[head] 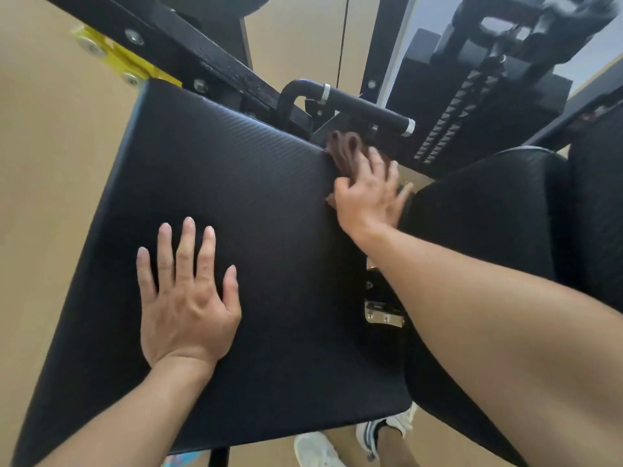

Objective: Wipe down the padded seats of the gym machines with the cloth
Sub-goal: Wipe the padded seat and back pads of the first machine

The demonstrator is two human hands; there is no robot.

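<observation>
Seat pad: the big black padded seat (215, 203) fills the middle of my view, its ribbed surface tilted away from me towards the machine frame.
Second pad: another black pad (482, 230) stands just beside it on my right, with a narrow gap and brass-coloured brackets (384, 313) between the two.
Frame: a black handle bar (364, 107) and a toothed adjuster rail (462, 119) sit beyond the far right corner.
Left hand: my left hand (187, 298) lies flat on the seat, fingers spread, holding nothing, only bracing.
Right hand: my right hand (367, 197) presses the cloth with fingers spread; I cannot tell if the thumb pinches it.
Cloth: the brown cloth (345, 153) is bunched at the seat's far right edge, partly hanging over the gap.
Risk: I judge the cloth could slip off the edge into the gap, since so little lies on the pad.
Risk: bunched like this, it may leave most of the seat unwiped.
</observation>
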